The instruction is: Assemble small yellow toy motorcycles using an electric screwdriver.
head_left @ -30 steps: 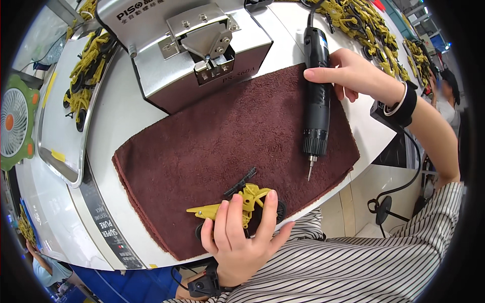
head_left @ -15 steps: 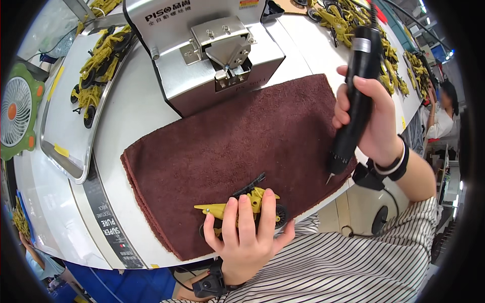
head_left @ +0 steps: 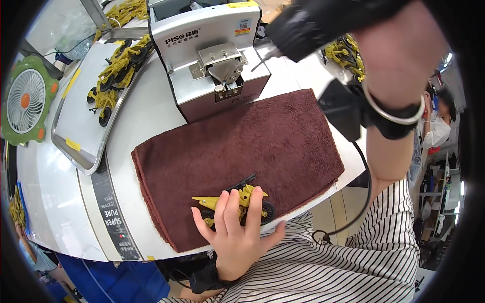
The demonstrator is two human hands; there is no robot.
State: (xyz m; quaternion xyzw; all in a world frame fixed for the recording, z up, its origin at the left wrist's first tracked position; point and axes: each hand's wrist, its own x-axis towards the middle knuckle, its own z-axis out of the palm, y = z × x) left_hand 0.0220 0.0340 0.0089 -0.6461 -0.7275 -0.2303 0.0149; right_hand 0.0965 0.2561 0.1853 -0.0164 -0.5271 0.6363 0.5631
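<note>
Against the near part of the brown towel point(head_left: 242, 136), my left hand point(head_left: 237, 245) holds a toy motorcycle point(head_left: 209, 202) lying on its side. My fingers lie across its yellow body; its black wheels partly show beneath. High at the right, my right hand point(head_left: 404, 55) grips a black electric screwdriver point(head_left: 323, 28), both blurred and close to the camera. The screwdriver's bit points left, in front of the silver screw feeder point(head_left: 212, 45). A bracket and a small slot with metal parts sit at the feeder's front.
At the left a metal tray point(head_left: 93, 164) carries several yellow toy motorcycles point(head_left: 113, 76). A green fan point(head_left: 25, 101) stands beyond it. More yellow toys point(head_left: 346, 55) lie at the back right, partly behind my right arm. A person point(head_left: 439, 121) is at the far right.
My right hand has lifted the screwdriver from the towel's right side up and left toward the screw feeder, its bit swinging leftward. My left hand stays on the toy motorcycle. The view has shifted slightly.
</note>
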